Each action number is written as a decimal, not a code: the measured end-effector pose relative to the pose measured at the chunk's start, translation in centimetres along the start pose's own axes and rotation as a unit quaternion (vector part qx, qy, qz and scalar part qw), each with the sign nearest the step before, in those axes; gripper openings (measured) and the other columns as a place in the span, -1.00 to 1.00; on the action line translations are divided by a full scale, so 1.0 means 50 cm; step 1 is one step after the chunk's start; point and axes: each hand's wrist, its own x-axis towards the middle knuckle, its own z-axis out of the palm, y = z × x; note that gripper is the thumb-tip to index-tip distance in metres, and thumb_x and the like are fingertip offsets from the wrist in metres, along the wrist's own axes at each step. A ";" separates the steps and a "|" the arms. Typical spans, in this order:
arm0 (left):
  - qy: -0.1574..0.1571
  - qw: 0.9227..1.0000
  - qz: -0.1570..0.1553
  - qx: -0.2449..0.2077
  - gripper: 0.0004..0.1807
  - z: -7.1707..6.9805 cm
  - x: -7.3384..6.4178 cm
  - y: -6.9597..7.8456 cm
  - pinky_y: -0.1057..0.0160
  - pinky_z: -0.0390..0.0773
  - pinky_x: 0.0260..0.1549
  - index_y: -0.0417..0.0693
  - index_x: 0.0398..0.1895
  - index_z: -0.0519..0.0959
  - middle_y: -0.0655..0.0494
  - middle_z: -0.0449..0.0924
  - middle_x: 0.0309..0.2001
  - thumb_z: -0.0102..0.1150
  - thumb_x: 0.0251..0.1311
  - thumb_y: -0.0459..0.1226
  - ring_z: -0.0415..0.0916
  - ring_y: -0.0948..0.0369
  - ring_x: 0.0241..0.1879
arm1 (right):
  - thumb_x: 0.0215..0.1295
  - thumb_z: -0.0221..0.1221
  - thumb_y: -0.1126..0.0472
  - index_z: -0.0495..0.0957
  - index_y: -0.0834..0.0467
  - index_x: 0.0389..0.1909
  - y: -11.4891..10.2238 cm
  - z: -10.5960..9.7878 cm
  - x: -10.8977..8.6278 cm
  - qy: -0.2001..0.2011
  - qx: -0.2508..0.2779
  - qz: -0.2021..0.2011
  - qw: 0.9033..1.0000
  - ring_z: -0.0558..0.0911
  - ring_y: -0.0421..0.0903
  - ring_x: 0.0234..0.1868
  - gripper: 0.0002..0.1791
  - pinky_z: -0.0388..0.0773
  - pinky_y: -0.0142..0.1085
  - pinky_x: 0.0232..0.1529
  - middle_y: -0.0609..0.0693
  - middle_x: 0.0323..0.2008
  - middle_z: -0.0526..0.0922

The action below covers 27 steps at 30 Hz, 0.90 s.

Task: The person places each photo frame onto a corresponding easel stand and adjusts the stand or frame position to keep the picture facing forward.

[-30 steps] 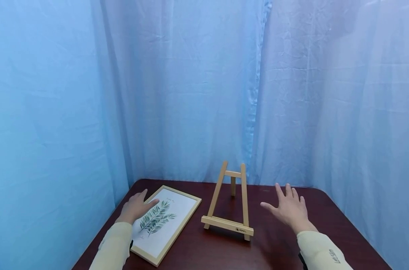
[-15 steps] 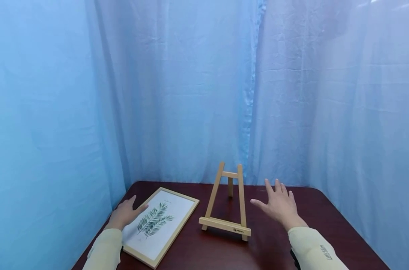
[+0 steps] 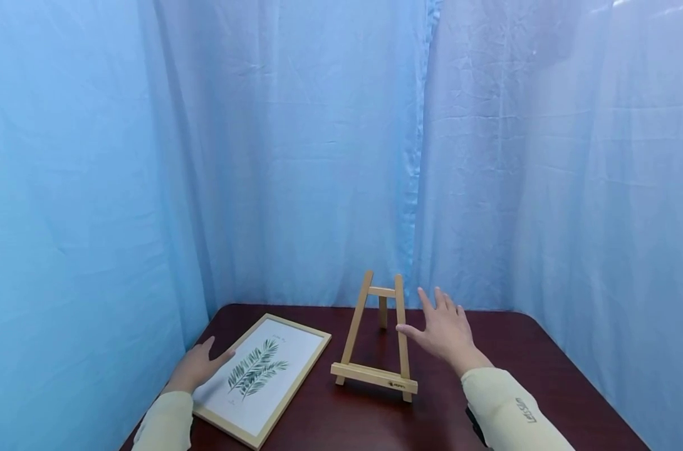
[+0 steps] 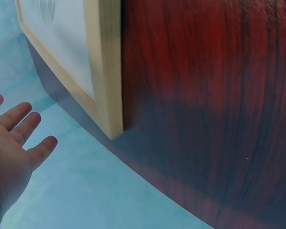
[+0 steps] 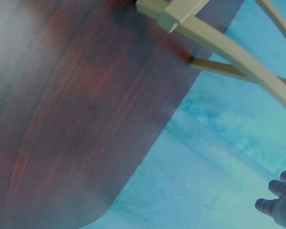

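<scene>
A framed leaf print (image 3: 296,338) with a pale wood frame lies on the dark red table, at the left in the head view. Over its left edge hovers my left hand (image 3: 193,368), fingers spread and holding nothing. The left wrist view shows this hand apart from the frame's corner (image 4: 107,114). A small wooden easel (image 3: 372,374) stands upright mid-table, its ledge toward me. My right hand (image 3: 447,332) is raised just right of the easel, fingers spread; its thumb overlaps the right leg in the head view. In the right wrist view the fingers are clear of the easel (image 5: 224,45).
The dark red wood table (image 3: 330,419) has rounded far corners. Blue curtains (image 3: 319,156) hang close behind it and on both sides. A strip of tabletop lies between the print and the easel.
My right hand has moved left, closer to the easel. My left hand has shifted left and slightly down, off the middle of the print to its left edge. Print and easel stay put.
</scene>
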 end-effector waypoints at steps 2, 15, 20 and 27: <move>-0.004 1.000 0.000 0.000 0.20 0.001 -0.002 -0.007 -0.34 0.19 0.24 -0.59 0.41 0.07 -0.62 0.12 0.33 -0.08 0.23 0.41 0.09 -0.45 0.32 | 0.18 0.05 -0.54 0.03 0.15 0.57 -0.011 -0.002 0.002 -0.003 0.002 -0.004 1.000 0.07 0.41 0.44 0.15 -0.05 0.35 0.34 0.41 0.48 0.00; -0.009 1.000 -0.002 -0.003 0.02 0.009 -0.008 -0.031 -0.34 0.21 0.23 -0.60 0.39 0.11 -0.62 0.15 0.31 0.06 0.32 0.19 0.10 -0.47 0.30 | 0.16 0.04 -0.56 -0.02 0.03 0.59 -0.086 0.007 0.012 -0.003 0.036 -0.031 0.999 0.13 0.36 0.44 0.14 0.00 0.29 0.37 0.33 0.51 0.02; -0.014 1.000 -0.017 -0.010 -0.01 0.012 -0.017 -0.032 -0.34 0.21 0.22 -0.60 0.38 0.12 -0.62 0.16 0.31 0.09 0.32 0.15 0.11 -0.47 0.29 | 0.20 0.08 -0.50 0.06 0.02 0.57 -0.123 0.015 0.011 -0.008 0.059 -0.042 0.997 0.15 0.34 0.44 0.06 0.03 0.26 0.38 0.29 0.51 0.03; -0.015 1.000 -0.017 -0.014 -0.04 0.015 -0.023 -0.039 -0.34 0.24 0.20 -0.62 0.36 0.14 -0.63 0.18 0.29 0.12 0.32 0.11 0.14 -0.47 0.27 | 0.21 0.10 -0.47 0.09 0.02 0.56 -0.171 0.033 0.006 -0.010 0.081 -0.060 0.995 0.25 0.30 0.40 0.04 0.16 0.22 0.35 0.26 0.49 0.11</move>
